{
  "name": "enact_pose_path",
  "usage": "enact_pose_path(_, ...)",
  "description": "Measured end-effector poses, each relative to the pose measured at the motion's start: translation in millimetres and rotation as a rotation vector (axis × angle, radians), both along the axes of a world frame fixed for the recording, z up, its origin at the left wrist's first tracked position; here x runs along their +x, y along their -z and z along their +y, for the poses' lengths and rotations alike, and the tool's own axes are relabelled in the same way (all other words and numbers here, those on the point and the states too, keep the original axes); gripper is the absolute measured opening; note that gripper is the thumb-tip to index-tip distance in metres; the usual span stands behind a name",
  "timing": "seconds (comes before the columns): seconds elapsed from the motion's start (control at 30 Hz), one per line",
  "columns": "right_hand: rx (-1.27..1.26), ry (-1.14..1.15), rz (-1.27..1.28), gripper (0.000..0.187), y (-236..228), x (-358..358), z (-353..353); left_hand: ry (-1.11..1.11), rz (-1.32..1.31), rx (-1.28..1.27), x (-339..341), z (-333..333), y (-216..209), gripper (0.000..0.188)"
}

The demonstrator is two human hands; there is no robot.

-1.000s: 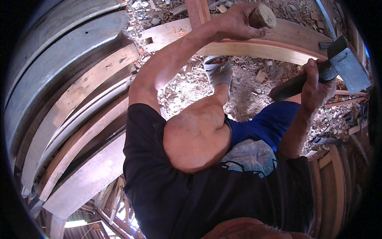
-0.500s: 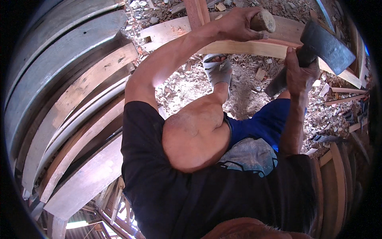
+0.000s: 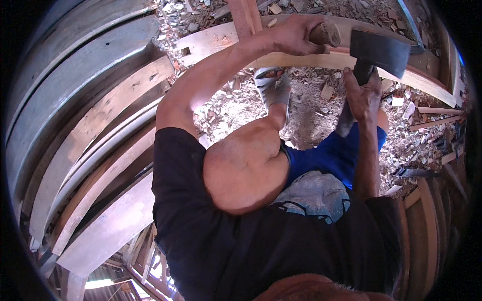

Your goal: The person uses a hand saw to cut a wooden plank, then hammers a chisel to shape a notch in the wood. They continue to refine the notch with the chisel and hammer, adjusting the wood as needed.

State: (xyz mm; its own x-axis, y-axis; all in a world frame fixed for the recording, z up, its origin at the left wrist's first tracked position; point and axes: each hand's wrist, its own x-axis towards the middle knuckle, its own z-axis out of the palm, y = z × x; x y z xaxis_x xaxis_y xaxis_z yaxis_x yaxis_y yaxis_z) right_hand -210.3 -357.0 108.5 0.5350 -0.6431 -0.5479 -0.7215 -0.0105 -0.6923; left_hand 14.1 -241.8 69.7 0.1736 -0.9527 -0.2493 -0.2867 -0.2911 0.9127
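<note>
My left hand [image 3: 295, 36] is closed around a thick round piece of wood [image 3: 329, 33], whose pale blunt end faces right. The rest of that piece is hidden behind the fingers. Below it runs a long pale wooden beam [image 3: 296, 59], with a rectangular notch near its left end. My right hand [image 3: 365, 96] grips the dark handle of a hatchet [image 3: 380, 50] just under its head. The broad, dark metal head is raised over the beam, a little right of the round wood and apart from it.
Several long boards [image 3: 113, 105] and grey beams [image 3: 95, 75] are stacked at my left. A reddish upright timber [image 3: 245, 17] meets the beam. Wood chips [image 3: 223, 113] cover the ground around my sandalled foot [image 3: 273, 90]. More timber [image 3: 429, 226] stands at my right.
The hatchet in my right hand has swung left, closer to the round wood, and its head has turned. My left hand has shifted slightly left with the round wood.
</note>
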Motion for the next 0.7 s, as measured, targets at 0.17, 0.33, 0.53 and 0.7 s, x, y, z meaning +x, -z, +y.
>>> enact_pose_path(0.17,-0.01,-0.124,-0.121,0.034,3,-10,5,0.104,-0.118,0.052,1,-8,-5,0.055)
enact_pose_path(0.33,0.313,-0.135,-0.03,0.027,-19,-40,-8,-0.091,0.164,-0.012,44,-17,-49,0.049)
enact_pose_path(0.53,0.417,-0.167,0.04,0.031,-41,-64,2,-0.247,0.285,-0.267,51,-23,-47,0.039)
enact_pose_path(0.7,0.324,-0.05,-0.182,0.036,-43,-52,6,-0.189,0.289,-0.163,13,-22,-7,0.045)
